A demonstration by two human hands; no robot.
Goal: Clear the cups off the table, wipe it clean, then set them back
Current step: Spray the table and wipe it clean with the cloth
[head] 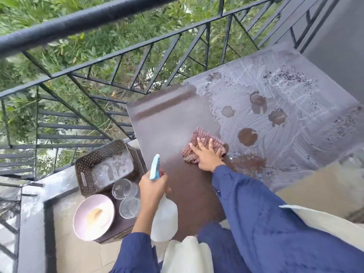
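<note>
My right hand (207,157) lies flat with spread fingers on a pink-and-white checked cloth (199,143), pressing it onto the brown table (169,123). The table's left part is wiped dark; its right part is dusty grey with round clean marks and crumbs. My left hand (152,187) grips a white spray bottle (164,219) with a blue trigger head over the table's near left edge. Two clear glass cups (127,198) stand on a low dark surface left of the table.
A pink bowl (93,216) and a brown perforated basket (104,166) sit beside the cups. A black metal railing (98,62) runs along the far and left sides, with greenery beyond. A grey wall stands at the right.
</note>
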